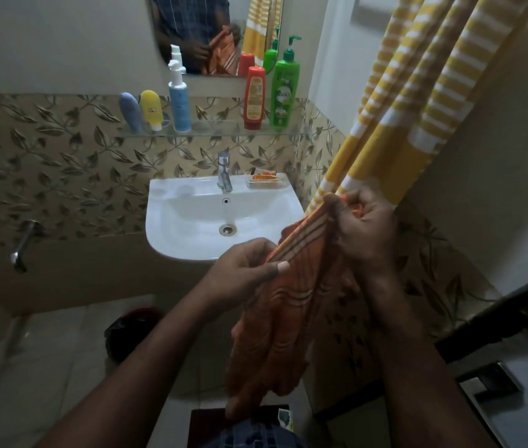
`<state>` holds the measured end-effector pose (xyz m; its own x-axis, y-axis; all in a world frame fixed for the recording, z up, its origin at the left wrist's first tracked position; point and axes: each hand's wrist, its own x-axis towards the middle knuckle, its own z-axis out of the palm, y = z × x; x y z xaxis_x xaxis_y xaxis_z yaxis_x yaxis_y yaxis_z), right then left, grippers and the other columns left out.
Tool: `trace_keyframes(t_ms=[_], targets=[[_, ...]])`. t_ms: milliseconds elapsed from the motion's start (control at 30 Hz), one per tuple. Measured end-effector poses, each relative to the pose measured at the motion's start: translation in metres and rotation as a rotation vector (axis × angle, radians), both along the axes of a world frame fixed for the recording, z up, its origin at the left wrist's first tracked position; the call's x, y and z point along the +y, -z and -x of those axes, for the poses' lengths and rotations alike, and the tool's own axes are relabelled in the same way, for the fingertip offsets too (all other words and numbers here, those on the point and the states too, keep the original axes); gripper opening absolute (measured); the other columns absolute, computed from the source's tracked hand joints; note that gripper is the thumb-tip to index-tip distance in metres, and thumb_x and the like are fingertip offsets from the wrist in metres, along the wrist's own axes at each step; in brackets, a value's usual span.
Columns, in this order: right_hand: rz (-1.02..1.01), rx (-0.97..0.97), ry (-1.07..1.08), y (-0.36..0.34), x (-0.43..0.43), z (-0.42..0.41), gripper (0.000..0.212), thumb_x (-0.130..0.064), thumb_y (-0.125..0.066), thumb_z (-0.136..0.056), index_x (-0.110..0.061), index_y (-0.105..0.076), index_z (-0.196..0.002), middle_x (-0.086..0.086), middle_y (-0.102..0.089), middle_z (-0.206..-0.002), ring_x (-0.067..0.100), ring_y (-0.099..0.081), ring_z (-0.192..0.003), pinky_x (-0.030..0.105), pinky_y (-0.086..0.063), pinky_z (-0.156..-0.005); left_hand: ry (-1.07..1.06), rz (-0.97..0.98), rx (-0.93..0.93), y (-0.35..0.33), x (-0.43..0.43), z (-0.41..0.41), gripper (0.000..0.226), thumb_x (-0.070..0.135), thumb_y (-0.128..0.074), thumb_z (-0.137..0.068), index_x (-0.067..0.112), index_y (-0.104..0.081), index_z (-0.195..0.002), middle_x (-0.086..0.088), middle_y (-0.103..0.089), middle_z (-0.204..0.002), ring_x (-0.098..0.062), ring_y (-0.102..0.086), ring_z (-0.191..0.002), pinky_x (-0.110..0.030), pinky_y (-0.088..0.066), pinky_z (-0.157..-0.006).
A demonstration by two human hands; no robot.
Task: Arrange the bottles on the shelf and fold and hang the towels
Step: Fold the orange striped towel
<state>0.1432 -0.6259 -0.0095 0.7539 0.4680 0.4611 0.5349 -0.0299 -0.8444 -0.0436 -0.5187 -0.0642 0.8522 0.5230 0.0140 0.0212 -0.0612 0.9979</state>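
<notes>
- Both hands are clamped on one thing: the orange cotton towel with thin pale stripes (291,305). The left hand (243,270) pinches its top edge between thumb and fingers; the right hand (361,231) has that same edge bunched in a closed fist, a little higher and farther from the body.
- The held edge runs as a short, slack line between the two grips, rising from left to right. The rest of the towel hangs straight down below both hands, so its long axis is vertical and its weight falls under the grip, toward the person's waist.
- Just behind and above the right hand hangs the yellow cloth with white stripes (424,101), touching or nearly touching the knuckles. Judging from this, any hanging place is up on the right side, nearer the right hand; the left must travel farther.
- The edge looks crumpled rather than squared, so a fold probably calls for the hands to draw apart first.
- Beyond the grip, on the glass wall shelf (217,132), the plastic bottles (283,92) stand upright in two groups.
- Hidden: the rail or hook carrying the yellow cloth is cut off at the top; the orange towel's lower corners are lost in shadow; whether it is already doubled over cannot be told.
</notes>
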Motion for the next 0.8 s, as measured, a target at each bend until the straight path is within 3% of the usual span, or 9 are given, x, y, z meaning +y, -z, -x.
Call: trace_keyframes(t_ms=[100, 200, 300, 400, 433, 500, 600, 700, 800], targets=[[0.05, 0.008, 0.134, 0.009, -0.001, -0.022, 0.031, -0.046, -0.077, -0.086, -0.021, -0.063, -0.079, 0.0, -0.065, -0.068, 0.026, -0.063, -0.065, 0.038, -0.05, -0.06, -0.13, 0.22, -0.1, 0.0, 0.002, 0.004, 0.007, 0.013, -0.074, -0.094, 0.007, -0.07, -0.094, -0.007, -0.072, -0.085, -0.019, -0.068, -0.078, -0.031, -0.056, -0.071], [0.273, -0.025, 0.128, 0.026, -0.001, -0.018, 0.023, -0.036, -0.081, -0.087, -0.018, -0.069, -0.091, -0.002, -0.066, -0.077, 0.022, -0.064, -0.077, 0.028, -0.039, -0.066, -0.273, 0.151, -0.123, 0.001, 0.013, 0.007, 0.004, 0.019, -0.078, -0.089, 0.017, -0.076, -0.087, -0.006, -0.073, -0.086, -0.019, -0.069, -0.08, -0.036, -0.055, -0.077], [0.401, 0.028, -0.188, 0.033, 0.0, 0.005, 0.042, -0.036, -0.086, -0.081, -0.028, -0.07, -0.119, -0.006, -0.072, -0.105, 0.012, -0.067, -0.096, 0.023, -0.047, -0.077, -0.276, -0.067, -0.049, -0.004, 0.011, 0.006, 0.013, 0.033, -0.075, -0.086, 0.022, -0.08, -0.093, -0.005, -0.078, -0.094, -0.023, -0.075, -0.089, -0.045, -0.061, -0.084], [0.534, -0.145, -0.521, 0.036, 0.005, 0.025, 0.023, -0.026, -0.084, -0.083, -0.024, -0.075, -0.104, -0.009, -0.073, -0.09, 0.006, -0.066, -0.083, 0.029, -0.049, -0.071, -0.159, -0.188, -0.038, -0.015, 0.003, -0.001, 0.015, 0.025, -0.076, -0.094, 0.014, -0.079, -0.104, -0.006, -0.08, -0.095, -0.023, -0.078, -0.091, -0.041, -0.063, -0.084], [0.524, -0.192, -0.496, 0.035, 0.007, 0.028, 0.012, -0.02, -0.081, -0.084, -0.019, -0.074, -0.093, -0.006, -0.072, -0.08, 0.009, -0.064, -0.076, 0.033, -0.046, -0.066, -0.145, -0.182, -0.058, -0.017, 0.001, -0.004, 0.013, 0.022, -0.075, -0.096, 0.012, -0.079, -0.104, -0.007, -0.08, -0.094, -0.023, -0.078, -0.09, -0.039, -0.063, -0.083], [0.426, -0.201, -0.368, 0.035, 0.009, 0.025, 0.011, -0.018, -0.079, -0.084, -0.015, -0.069, -0.081, -0.002, -0.068, -0.071, 0.014, -0.061, -0.069, 0.036, -0.043, -0.06, -0.171, -0.183, -0.073, -0.015, 0.006, -0.006, 0.014, 0.027, -0.076, -0.094, 0.018, -0.079, -0.105, -0.008, -0.079, -0.09, -0.024, -0.077, -0.087, -0.043, -0.06, -0.08], [0.248, -0.044, -0.214, 0.027, 0.008, 0.011, 0.012, -0.021, -0.076, -0.083, -0.017, -0.066, -0.076, -0.008, -0.068, -0.067, 0.007, -0.061, -0.064, 0.033, -0.049, -0.061, -0.124, -0.157, 0.052, -0.002, 0.015, 0.001, 0.026, 0.042, -0.078, -0.087, 0.024, -0.073, -0.104, -0.013, -0.076, -0.09, -0.035, -0.076, -0.086, -0.054, -0.06, -0.08], [0.103, 0.1, 0.019, 0.021, 0.004, -0.007, 0.018, -0.028, -0.079, -0.084, -0.024, -0.065, -0.074, -0.012, -0.066, -0.067, 0.007, -0.061, -0.066, 0.035, -0.056, -0.068, -0.137, -0.036, 0.048, 0.014, 0.014, 0.008, 0.024, 0.029, -0.079, -0.091, 0.008, -0.07, -0.099, -0.003, -0.076, -0.084, -0.019, -0.073, -0.074, -0.037, -0.059, -0.072], [0.262, 0.049, 0.072, 0.029, 0.001, -0.019, 0.027, -0.042, -0.08, -0.08, -0.018, -0.069, -0.085, -0.003, -0.071, -0.078, 0.025, -0.071, -0.078, 0.04, -0.057, -0.07, -0.289, 0.14, -0.061, 0.021, 0.015, 0.013, 0.008, 0.013, -0.073, -0.094, 0.006, -0.07, -0.095, -0.001, -0.074, -0.079, -0.012, -0.068, -0.069, -0.027, -0.054, -0.066]])
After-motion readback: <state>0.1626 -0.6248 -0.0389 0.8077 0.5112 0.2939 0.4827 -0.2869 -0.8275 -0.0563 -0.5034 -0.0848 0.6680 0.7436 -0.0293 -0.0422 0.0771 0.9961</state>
